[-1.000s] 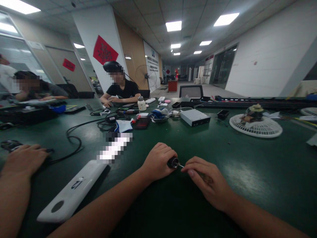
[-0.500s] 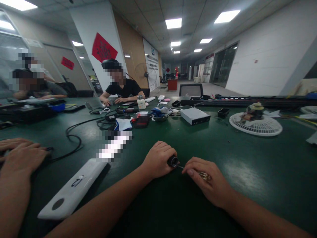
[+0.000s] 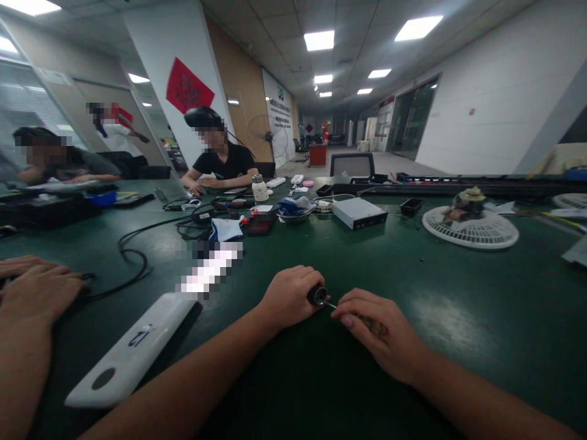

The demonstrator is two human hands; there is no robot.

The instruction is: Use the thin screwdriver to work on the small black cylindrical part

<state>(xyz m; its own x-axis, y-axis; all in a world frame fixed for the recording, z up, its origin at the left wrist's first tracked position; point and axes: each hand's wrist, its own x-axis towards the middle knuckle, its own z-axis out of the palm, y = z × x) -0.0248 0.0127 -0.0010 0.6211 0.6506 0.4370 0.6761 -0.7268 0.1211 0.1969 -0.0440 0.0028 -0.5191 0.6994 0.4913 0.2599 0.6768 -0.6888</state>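
The left hand (image 3: 293, 296) has its grip closed around a dark cylinder (image 3: 318, 296), a short, smooth piece whose round, hollow end shows a paler rim and faces the other grip. The right hand (image 3: 383, 330) has its fingers wrapped round a screwdriver (image 3: 375, 327) with an amber, see-through handle; its thin, straight metal shaft reaches to the cylinder's mouth, though how deep the tip sits cannot be told. Both grips are low over the table (image 3: 458, 318), a dark green, glossy surface that mirrors the lights.

Left of the grips lies a long white slab (image 3: 132, 351), smooth and round-cornered, with a dark oval. Beyond it a black cable (image 3: 145, 263) curls near another person's hand (image 3: 41, 290).

Farther out, past the grips, are a blue-and-white cloth (image 3: 227, 229), a shallow bowl (image 3: 294, 217) heaped with blue and white fabric, a boxy grey metal case (image 3: 360, 212) and, toward the right, a round, white slotted grille (image 3: 498, 232). A pale, rounded bottle (image 3: 259, 189) stands in front of a seated person (image 3: 224, 162) in black.
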